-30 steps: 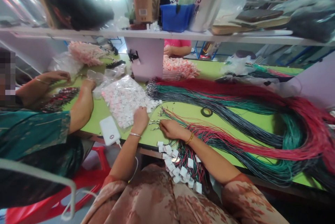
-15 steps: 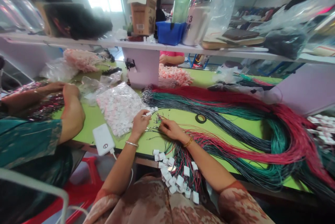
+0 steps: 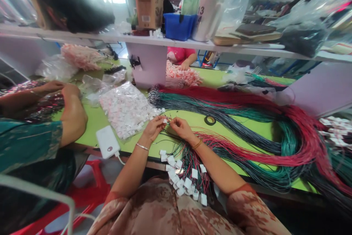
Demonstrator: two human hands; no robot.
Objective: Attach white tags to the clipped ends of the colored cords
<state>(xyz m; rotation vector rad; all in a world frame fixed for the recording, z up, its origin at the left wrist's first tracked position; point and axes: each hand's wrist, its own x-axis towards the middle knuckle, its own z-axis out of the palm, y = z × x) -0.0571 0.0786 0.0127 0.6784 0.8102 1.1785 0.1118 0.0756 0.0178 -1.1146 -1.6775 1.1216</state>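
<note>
Between the fingertips of my left hand (image 3: 154, 128) is a small white connector housing (image 3: 165, 121). My right hand (image 3: 181, 128) pinches the end of a thin wire close beside it, and the two hands almost meet. Red, green and black wires (image 3: 233, 150) run rightward from under my right wrist. Finished-looking bunches of white connectors (image 3: 181, 180) on wires hang over the table edge in front of my body. Left of my hands lies a clear plastic bag of white connectors (image 3: 125, 108). A roll of black tape (image 3: 210, 120) rests right of my right hand.
A white power bank (image 3: 107, 142) with a cable lies at the front edge. A co-worker's arms (image 3: 73, 106) are at the left, and another person's hand (image 3: 187, 64) is across the table. A shelf (image 3: 110, 37) with a blue bin (image 3: 179, 26) spans above. Long wire bundles (image 3: 247, 99) curve along the right.
My left hand has moved right with the connector, up to my right hand, which has risen slightly from the loose wire ends. Across the table, the other person's hand has come over the pink-white pile.
</note>
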